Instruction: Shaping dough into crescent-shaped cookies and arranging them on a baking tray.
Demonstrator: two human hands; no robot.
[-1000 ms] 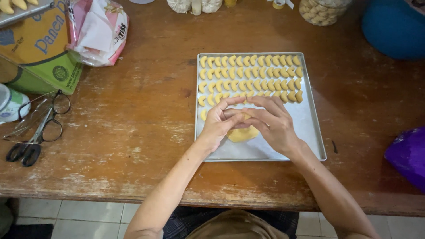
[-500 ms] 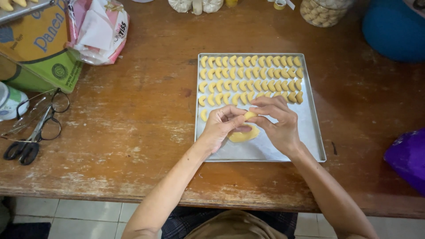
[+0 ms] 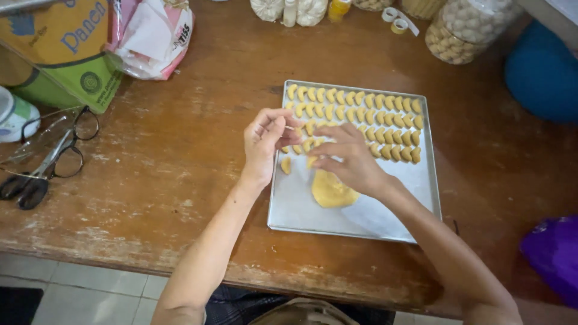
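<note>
A metal baking tray (image 3: 421,210) lies on the wooden table (image 3: 180,156). Rows of small yellow crescent cookies (image 3: 361,111) fill its far half, and a flat lump of yellow dough (image 3: 330,189) sits near its middle. My left hand (image 3: 263,144) hovers over the tray's left edge, fingers pinched on what looks like a thin pale stick (image 3: 289,127). My right hand (image 3: 355,162) is above the dough lump, its fingertips closed on a small dough piece (image 3: 312,161) at the end of the front cookie row.
Glasses (image 3: 66,147) and black-handled scissors (image 3: 27,180) lie at the left. A yellow-green carton (image 3: 54,48) and a plastic bag (image 3: 150,36) stand at the back left. A filled jar (image 3: 466,30), tape rolls (image 3: 394,18), a blue tub (image 3: 542,72) and a purple bag (image 3: 554,253) are to the right.
My hands, joined over the dough lump before, have come apart. The left hand has lifted toward the tray's left side, and the right hand has reached to the front cookie row.
</note>
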